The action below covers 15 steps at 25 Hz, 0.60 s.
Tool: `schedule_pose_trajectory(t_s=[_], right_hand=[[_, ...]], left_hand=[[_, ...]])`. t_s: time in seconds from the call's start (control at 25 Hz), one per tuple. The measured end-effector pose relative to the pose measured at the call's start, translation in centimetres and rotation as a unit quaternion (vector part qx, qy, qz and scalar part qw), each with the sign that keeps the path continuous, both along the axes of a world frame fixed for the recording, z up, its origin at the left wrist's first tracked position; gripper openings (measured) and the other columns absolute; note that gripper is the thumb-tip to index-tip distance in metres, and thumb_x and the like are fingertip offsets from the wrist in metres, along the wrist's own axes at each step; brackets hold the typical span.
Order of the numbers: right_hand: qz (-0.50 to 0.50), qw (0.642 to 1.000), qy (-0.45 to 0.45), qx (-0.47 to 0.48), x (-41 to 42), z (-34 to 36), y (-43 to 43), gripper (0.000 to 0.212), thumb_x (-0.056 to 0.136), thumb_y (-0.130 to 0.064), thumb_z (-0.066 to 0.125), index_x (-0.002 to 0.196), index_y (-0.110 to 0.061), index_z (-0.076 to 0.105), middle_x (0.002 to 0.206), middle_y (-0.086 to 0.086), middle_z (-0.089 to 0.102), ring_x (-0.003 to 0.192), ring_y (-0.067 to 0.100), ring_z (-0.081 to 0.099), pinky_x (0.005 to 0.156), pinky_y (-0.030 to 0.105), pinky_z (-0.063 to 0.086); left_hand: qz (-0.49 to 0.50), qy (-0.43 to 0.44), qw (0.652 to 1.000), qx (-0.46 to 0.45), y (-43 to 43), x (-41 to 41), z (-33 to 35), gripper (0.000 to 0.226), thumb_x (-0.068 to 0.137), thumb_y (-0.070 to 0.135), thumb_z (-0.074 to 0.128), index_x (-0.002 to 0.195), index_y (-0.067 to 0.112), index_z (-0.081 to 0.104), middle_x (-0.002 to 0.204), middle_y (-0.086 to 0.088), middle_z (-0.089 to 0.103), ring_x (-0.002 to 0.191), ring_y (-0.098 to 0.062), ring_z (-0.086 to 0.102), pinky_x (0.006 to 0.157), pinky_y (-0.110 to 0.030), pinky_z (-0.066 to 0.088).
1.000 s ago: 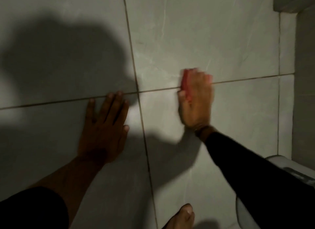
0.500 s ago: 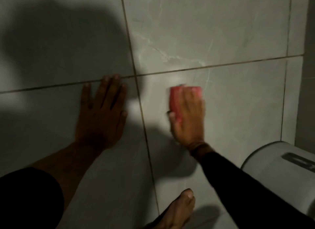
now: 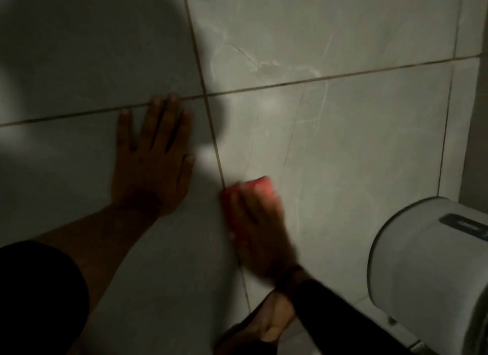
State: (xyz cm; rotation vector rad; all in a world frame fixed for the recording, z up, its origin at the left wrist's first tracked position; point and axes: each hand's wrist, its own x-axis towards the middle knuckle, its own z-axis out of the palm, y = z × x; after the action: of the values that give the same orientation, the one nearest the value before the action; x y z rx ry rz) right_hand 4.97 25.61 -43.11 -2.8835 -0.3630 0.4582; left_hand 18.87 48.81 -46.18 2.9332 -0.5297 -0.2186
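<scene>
Sponge (image 3: 248,189), red: pressed on grey tile (image 3: 356,156), touching the vertical grout line (image 3: 216,148), under the right hand (image 3: 260,230), whose thumb and fingers clasp it; blur hides finer detail. Left hand (image 3: 153,164): flat, fingers straight, braced on the neighbouring tile. Handling advice: even pressure, short overlapping strokes, weight through the brace, clear of the white fixture (image 3: 427,262).

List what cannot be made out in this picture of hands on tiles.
Sponge: head view, mostly hidden under the right hand; shape unclear.
Right hand's grip: head view, smeared by motion blur.
White fixture: head view, cut off by the right edge.
Foot: head view, dark, cut off by the bottom edge.
</scene>
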Motion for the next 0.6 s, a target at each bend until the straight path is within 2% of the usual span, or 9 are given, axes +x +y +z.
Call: schedule_pose_trajectory(t_s=[0.08, 0.12, 0.2, 0.24, 0.32, 0.36, 0.44, 0.52, 0.6], right_hand=[[-0.246, 0.969, -0.007, -0.037, 3.4, 0.1, -7.3, 0.066, 0.103, -0.029, 0.044, 0.164, -0.005, 0.035, 0.168, 0.021, 0.038, 0.158, 0.049, 0.032, 0.130, 0.055, 0.017], [-0.373, 0.926, -0.031, -0.047, 4.9, 0.4, -9.3, 0.070, 0.104, -0.030, 0.042, 0.166, 0.000, 0.030, 0.175, 0.023, 0.028, 0.164, 0.047, 0.021, 0.135, 0.055, 0.010], [-0.517, 0.850, -0.060, -0.077, 5.3, -0.1, -6.7, 0.072, 0.106, -0.035, 0.037, 0.168, -0.001, 0.023, 0.178, 0.022, 0.017, 0.167, 0.044, 0.010, 0.136, 0.046, -0.007], [-0.526, 0.843, -0.054, -0.098, 4.2, -0.3, -2.9, 0.071, 0.107, -0.037, 0.036, 0.168, -0.003, 0.024, 0.178, 0.021, 0.018, 0.167, 0.044, 0.010, 0.135, 0.041, -0.012], [-0.399, 0.911, -0.037, -0.093, -0.6, 0.2, 7.0, 0.070, 0.108, -0.042, 0.036, 0.169, -0.008, 0.026, 0.178, 0.019, 0.022, 0.166, 0.046, 0.011, 0.135, 0.048, -0.008], [-0.299, 0.952, -0.010, -0.066, -3.9, 0.7, 10.8, 0.071, 0.108, -0.046, 0.033, 0.170, -0.011, 0.023, 0.180, 0.016, 0.017, 0.167, 0.044, 0.006, 0.137, 0.054, -0.002], [-0.179, 0.982, 0.047, -0.038, -9.2, 1.2, 12.9, 0.072, 0.109, -0.051, 0.021, 0.172, -0.019, 0.010, 0.182, 0.009, 0.000, 0.169, 0.036, -0.005, 0.132, 0.061, 0.014], [-0.192, 0.978, 0.060, -0.052, -9.9, 1.3, 7.4, 0.065, 0.111, -0.042, 0.018, 0.172, -0.019, 0.012, 0.182, 0.011, 0.004, 0.168, 0.038, 0.006, 0.121, 0.070, 0.035], [-0.343, 0.935, 0.005, -0.093, -6.6, 1.2, 0.0, 0.068, 0.105, -0.033, 0.032, 0.167, -0.005, 0.026, 0.176, 0.025, 0.022, 0.162, 0.049, 0.022, 0.117, 0.076, 0.037]], left_hand=[[0.003, -0.004, 1.000, -0.001, -0.1, -0.1, -0.2, 0.076, 0.103, 0.042, 0.033, 0.171, 0.015, 0.015, 0.182, -0.010, 0.006, 0.169, -0.033, 0.007, 0.131, -0.062, -0.003], [0.003, -0.006, 1.000, -0.003, -0.2, -0.2, -0.3, 0.076, 0.103, 0.042, 0.033, 0.171, 0.015, 0.014, 0.182, -0.010, 0.005, 0.169, -0.033, 0.006, 0.131, -0.063, -0.003], [0.002, -0.006, 1.000, -0.005, -0.1, -0.2, -0.6, 0.076, 0.103, 0.042, 0.031, 0.172, 0.016, 0.012, 0.182, -0.010, 0.004, 0.169, -0.033, 0.005, 0.130, -0.064, -0.003], [0.003, -0.001, 1.000, -0.005, 0.0, -0.2, -0.7, 0.076, 0.103, 0.042, 0.031, 0.172, 0.016, 0.011, 0.182, -0.009, 0.003, 0.169, -0.033, 0.004, 0.130, -0.064, -0.004], [0.007, 0.001, 1.000, -0.002, 0.1, -0.2, -0.5, 0.077, 0.102, 0.042, 0.033, 0.172, 0.016, 0.011, 0.182, -0.010, 0.003, 0.169, -0.034, 0.005, 0.130, -0.064, -0.005], [0.005, 0.000, 1.000, -0.001, 0.0, -0.2, -0.4, 0.077, 0.102, 0.042, 0.033, 0.172, 0.016, 0.012, 0.182, -0.011, 0.004, 0.169, -0.034, 0.006, 0.130, -0.065, -0.004], [-0.004, 0.002, 1.000, -0.001, 0.0, -0.1, -0.2, 0.077, 0.102, 0.042, 0.034, 0.171, 0.015, 0.012, 0.182, -0.012, 0.006, 0.169, -0.035, 0.007, 0.130, -0.066, -0.001], [-0.003, 0.008, 1.000, 0.003, 0.0, -0.1, -0.1, 0.077, 0.103, 0.042, 0.033, 0.171, 0.015, 0.012, 0.182, -0.012, 0.006, 0.169, -0.034, 0.007, 0.131, -0.067, 0.000], [-0.002, 0.010, 1.000, 0.007, 0.1, -0.3, 0.1, 0.076, 0.103, 0.041, 0.033, 0.171, 0.014, 0.014, 0.182, -0.013, 0.007, 0.169, -0.034, 0.008, 0.131, -0.066, 0.000]])
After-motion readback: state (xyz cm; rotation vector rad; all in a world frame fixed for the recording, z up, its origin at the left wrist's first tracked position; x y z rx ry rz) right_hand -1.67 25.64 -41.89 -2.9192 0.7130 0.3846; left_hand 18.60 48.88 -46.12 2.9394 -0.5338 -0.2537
